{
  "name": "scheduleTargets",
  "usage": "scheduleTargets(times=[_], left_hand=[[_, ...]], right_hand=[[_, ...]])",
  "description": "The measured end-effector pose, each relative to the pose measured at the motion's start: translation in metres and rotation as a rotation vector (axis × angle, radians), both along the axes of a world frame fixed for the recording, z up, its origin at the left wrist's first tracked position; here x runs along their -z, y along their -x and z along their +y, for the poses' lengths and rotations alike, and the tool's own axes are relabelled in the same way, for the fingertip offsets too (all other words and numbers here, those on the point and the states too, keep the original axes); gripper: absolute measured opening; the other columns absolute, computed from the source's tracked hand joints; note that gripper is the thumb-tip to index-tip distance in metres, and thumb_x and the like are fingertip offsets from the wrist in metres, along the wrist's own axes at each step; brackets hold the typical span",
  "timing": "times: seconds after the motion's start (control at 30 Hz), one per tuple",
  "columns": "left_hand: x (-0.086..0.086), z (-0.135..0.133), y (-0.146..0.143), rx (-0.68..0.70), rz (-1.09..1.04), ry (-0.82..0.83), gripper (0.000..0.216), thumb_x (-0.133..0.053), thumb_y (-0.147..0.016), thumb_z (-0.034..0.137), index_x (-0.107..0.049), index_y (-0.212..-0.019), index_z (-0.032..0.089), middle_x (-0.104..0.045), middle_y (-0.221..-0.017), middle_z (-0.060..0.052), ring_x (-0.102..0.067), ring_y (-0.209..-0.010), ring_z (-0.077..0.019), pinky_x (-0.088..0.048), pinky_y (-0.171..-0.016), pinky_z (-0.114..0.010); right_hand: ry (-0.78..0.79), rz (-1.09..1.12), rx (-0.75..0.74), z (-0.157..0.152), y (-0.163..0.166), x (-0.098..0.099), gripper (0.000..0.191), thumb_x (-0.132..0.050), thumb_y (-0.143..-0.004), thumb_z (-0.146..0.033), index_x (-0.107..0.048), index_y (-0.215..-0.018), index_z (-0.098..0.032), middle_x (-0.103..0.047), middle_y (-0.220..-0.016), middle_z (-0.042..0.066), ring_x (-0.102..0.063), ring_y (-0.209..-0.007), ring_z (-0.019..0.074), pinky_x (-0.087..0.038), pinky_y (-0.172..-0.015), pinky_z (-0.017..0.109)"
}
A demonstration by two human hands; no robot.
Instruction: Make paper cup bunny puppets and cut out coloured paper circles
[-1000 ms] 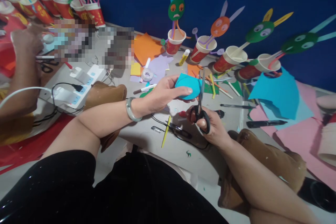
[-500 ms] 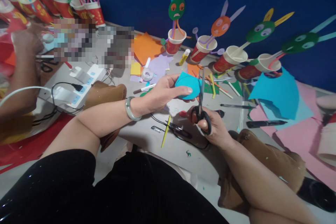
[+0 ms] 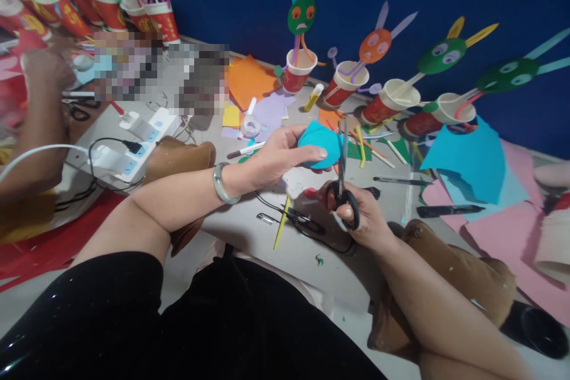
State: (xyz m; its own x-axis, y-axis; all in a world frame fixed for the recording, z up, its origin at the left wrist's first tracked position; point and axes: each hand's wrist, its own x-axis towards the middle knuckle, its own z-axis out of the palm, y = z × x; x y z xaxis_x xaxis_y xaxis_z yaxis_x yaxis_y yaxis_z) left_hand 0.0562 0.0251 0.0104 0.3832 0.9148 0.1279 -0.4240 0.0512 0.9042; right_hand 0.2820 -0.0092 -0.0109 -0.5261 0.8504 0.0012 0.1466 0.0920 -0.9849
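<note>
Between the thumb and fingers of my left hand [image 3: 285, 154] is a piece of blue paper [image 3: 323, 143], partly rounded, with a faint line near its upper edge. My right hand [image 3: 363, 214] is closed on the black handles of a pair of scissors [image 3: 342, 166], blades pointing up. The blades stand against the right edge of the blue paper and look nearly closed. Below my hands lie a yellow straw [image 3: 281, 222], a small metal clip-like piece [image 3: 265, 218] and a dark tool [image 3: 305, 221] on the table [image 3: 276, 261].
Paper cups with paper-faced figures, such as a green-faced one [image 3: 301, 15], stand along the blue wall. A power strip [image 3: 146, 142] with cables lies left, near another person's arm [image 3: 44, 113]. Blue paper sheets [image 3: 467, 160] and pink paper [image 3: 512, 237] are at right. A glue stick [image 3: 314, 98] stands behind.
Almost nothing differs: the scissors and blue paper stay together, with the blades perhaps slightly more closed. At the left, the other person's hand area has shifted slightly.
</note>
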Motion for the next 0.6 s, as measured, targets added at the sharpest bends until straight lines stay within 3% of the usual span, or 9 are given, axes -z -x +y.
scheduleTargets(times=[0.4,0.6], left_hand=[[-0.0082,-0.0013,0.0011,-0.002,0.016,0.039,0.053,-0.099,-0.076,0.058,-0.061,-0.077,0.020,-0.065,-0.072,0.003,-0.065,-0.068,-0.0103,-0.059,-0.072,-0.027],[-0.0079,-0.0009,0.0019,-0.002,0.022,0.021,0.054,-0.098,-0.078,0.060,-0.060,-0.076,0.021,-0.064,-0.072,0.003,-0.066,-0.068,-0.0108,-0.059,-0.072,-0.028]], right_hand=[[-0.020,-0.021,0.011,-0.0016,-0.0005,-0.0016,0.076,-0.078,-0.078,-0.098,-0.059,-0.069,-0.025,-0.058,-0.069,0.002,-0.052,-0.066,0.0191,-0.046,-0.060,0.034],[-0.013,0.014,-0.002,-0.0015,0.0006,-0.0039,0.074,-0.080,-0.079,-0.095,-0.058,-0.069,-0.025,-0.056,-0.068,0.001,-0.054,-0.067,0.0201,-0.054,-0.068,0.037]])
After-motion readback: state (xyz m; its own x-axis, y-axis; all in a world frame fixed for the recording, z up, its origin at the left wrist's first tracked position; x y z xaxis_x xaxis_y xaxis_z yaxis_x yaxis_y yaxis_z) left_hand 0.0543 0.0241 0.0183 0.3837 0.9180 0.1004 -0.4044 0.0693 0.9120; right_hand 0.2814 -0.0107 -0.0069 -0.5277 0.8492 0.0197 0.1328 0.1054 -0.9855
